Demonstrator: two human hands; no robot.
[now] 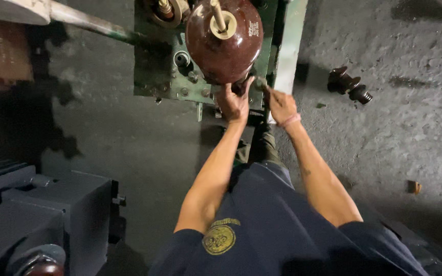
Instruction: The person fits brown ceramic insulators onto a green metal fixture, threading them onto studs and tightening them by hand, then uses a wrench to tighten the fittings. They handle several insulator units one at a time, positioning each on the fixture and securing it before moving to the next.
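Left hand (pixel 234 105): grip cups the brown insulator (pixel 224 43) from below; keep it steady.
Right hand (pixel 281 106): closed on a small fitting (pixel 260 83) at the green frame (pixel 167 76); turn squarely.

Glossy brown insulator (pixel 224 43) on green machine frame (pixel 164 76), grey floor (pixel 410 138)

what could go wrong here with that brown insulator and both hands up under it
1. The left hand reaches under the rim of the brown insulator; if the glossy piece drops or tilts, its fingers could be pinched against the green metal housing.
2. The right hand holds a small tool or part I cannot identify close beside the left; a slip could strike that hand or chip the insulator.
3. A loose dark insulator part lies on the floor nearby, a trip hazard.
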